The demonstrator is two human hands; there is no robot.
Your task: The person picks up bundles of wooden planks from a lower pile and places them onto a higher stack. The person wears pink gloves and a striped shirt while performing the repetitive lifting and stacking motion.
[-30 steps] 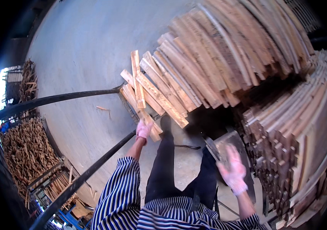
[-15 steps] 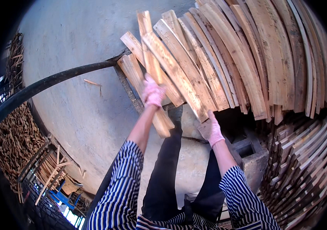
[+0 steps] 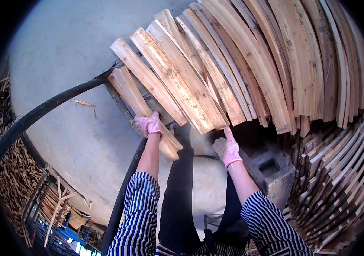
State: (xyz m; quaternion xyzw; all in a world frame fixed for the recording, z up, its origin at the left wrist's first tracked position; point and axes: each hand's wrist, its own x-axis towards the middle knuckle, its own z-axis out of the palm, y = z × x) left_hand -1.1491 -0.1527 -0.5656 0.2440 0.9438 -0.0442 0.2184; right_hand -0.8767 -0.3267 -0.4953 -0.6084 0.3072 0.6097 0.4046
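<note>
My left hand (image 3: 149, 124), in a pink knitted glove, is wrapped round a narrow pale wooden plank (image 3: 131, 93) at the left end of the row. Below that hand the plank's near end looks doubled, and I cannot tell whether it is one piece or two. My right hand (image 3: 227, 148), gloved alike, has its fingers curled in. Its thumb points up against the near end of a plank (image 3: 190, 77). Between my hands lie a bright, rough-faced plank (image 3: 171, 81) and a smoother plank (image 3: 147, 80), slanting side by side.
A long row of planks (image 3: 258, 64) stretches away to the right. Under them stands a grey block (image 3: 281, 181) with square hollows. Densely stacked slats (image 3: 339, 187) fill the lower right. A dark bar (image 3: 47, 100) curves across the left, with piled wood (image 3: 17, 170) beyond it.
The bright plank has come down into the row, and my right hand has loosened from its end. My left hand has moved down and left, from a raised plank to the leftmost one.
</note>
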